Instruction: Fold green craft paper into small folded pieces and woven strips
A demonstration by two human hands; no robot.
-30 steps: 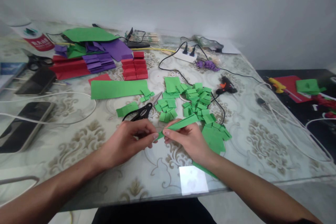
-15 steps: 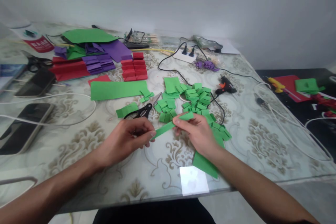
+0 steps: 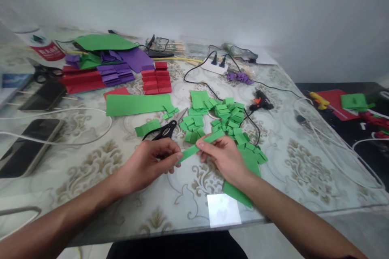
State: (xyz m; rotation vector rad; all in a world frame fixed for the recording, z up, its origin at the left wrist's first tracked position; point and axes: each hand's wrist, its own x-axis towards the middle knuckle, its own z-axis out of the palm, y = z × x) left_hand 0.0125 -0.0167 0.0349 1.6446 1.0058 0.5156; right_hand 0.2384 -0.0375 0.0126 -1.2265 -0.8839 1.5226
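Note:
A folded green paper strip (image 3: pixel 194 148) is held low over the table between both hands. My left hand (image 3: pixel 148 164) pinches its near left end with thumb and fingers closed. My right hand (image 3: pixel 223 158) pinches the strip near its middle, fingers closed. Black scissors (image 3: pixel 165 128) lie on the table just beyond my left hand, blades pointing right. A heap of small green paper pieces (image 3: pixel 226 115) lies beyond my right hand. Under my right wrist lies a larger green sheet (image 3: pixel 237 192).
A long green sheet (image 3: pixel 136 104), red stacks (image 3: pixel 156 77) and purple stacks (image 3: pixel 115 72) lie further back. A glue gun (image 3: pixel 261 101), a power strip (image 3: pixel 214 64) and cables are at the right. Two phones (image 3: pixel 26 147) lie at the left. The table's front edge runs below my arms.
My right hand slid along the strip from its left end toward the middle, then drew slightly nearer. The strip tilted flatter and lower. My left hand kept hold of the end.

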